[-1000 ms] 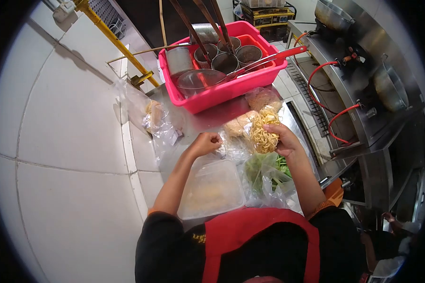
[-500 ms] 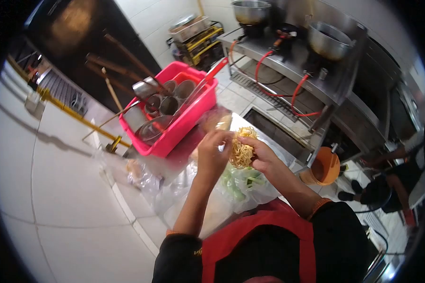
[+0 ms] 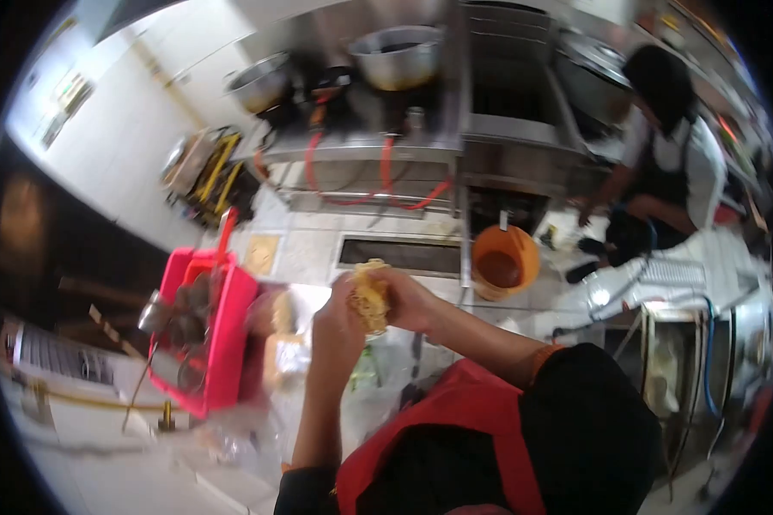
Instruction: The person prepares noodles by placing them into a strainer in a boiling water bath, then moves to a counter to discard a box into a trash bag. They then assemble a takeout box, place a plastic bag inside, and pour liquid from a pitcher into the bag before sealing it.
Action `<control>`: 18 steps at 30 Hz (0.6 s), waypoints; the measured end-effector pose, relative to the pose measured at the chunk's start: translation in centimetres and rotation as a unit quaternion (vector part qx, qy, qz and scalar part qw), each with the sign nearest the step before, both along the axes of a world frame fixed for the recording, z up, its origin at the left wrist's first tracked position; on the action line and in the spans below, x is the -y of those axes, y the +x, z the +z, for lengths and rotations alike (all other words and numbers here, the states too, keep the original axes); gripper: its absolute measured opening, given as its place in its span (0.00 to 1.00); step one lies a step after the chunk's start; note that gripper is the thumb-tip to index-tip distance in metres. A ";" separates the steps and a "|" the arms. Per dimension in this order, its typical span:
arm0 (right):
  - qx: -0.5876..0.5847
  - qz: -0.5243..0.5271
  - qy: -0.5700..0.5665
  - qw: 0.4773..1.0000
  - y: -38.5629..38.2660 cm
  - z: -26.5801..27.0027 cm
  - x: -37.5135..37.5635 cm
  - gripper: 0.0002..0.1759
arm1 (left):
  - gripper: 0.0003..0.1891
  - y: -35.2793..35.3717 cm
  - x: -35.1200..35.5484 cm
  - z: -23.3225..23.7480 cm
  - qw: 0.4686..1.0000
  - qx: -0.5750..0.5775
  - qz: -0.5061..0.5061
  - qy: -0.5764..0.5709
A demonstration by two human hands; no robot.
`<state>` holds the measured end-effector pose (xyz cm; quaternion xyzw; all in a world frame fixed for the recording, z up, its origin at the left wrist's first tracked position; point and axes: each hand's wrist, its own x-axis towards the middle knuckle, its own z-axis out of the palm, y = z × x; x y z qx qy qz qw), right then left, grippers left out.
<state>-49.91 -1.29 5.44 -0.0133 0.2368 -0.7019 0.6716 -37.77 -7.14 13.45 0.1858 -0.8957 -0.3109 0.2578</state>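
Observation:
A bundle of yellow noodles (image 3: pixel 370 298) is held up in front of me between both hands. My left hand (image 3: pixel 337 319) closes on its left side, and my right hand (image 3: pixel 409 300) grips its right side. Fingertips are partly hidden behind the noodles and blurred. Beneath my hands lie clear plastic bags with something green (image 3: pixel 366 369) inside. A wrapped pale block (image 3: pixel 285 360) rests to the left of my left forearm.
A pink basket (image 3: pixel 232 343) of metal ladles and cups stands at left. Pots (image 3: pixel 395 58) sit on a steel stove (image 3: pixel 361 142) with red hoses ahead. An orange bucket (image 3: pixel 505 262) is on the floor; another person (image 3: pixel 661 154) crouches at right.
My view has swung to the right, so the stove now lies straight ahead and the other person shows more fully. Both hands still hold the noodles.

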 end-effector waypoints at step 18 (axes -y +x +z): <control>-0.056 -0.309 -0.011 0.949 -18.0 -1.5 -17.2 0.18 | 0.16 -25.4 -10.3 -4.6 0.965 0.059 -0.225 0.123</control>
